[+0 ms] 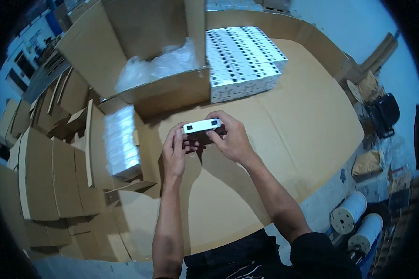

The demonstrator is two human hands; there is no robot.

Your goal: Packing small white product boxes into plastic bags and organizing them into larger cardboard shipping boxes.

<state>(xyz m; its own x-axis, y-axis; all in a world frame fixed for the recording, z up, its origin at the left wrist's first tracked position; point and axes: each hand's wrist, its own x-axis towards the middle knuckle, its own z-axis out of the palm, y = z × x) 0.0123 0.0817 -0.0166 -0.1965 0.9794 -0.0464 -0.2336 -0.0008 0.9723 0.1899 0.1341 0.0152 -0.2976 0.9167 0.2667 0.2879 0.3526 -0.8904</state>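
A small white box (201,126) with two dark square marks on its narrow side is held up between my hands, over the cardboard-covered table (302,111). My left hand (176,148) grips its left end, thumb against the near side and fingers curled beneath. At the right end, my right hand (231,137) pinches it between thumb and fingers. The underside is in shadow. Beyond, several rows of similar white boxes (244,83) stand packed together on the table.
Left of the rows stands a tall open carton (172,93) with clear plastic bags (158,65) inside. Nearer left, an open carton holds bubble-wrapped packs (121,139). Folded cartons (42,172) crowd the left side. White cable spools (349,212) sit on the floor at right.
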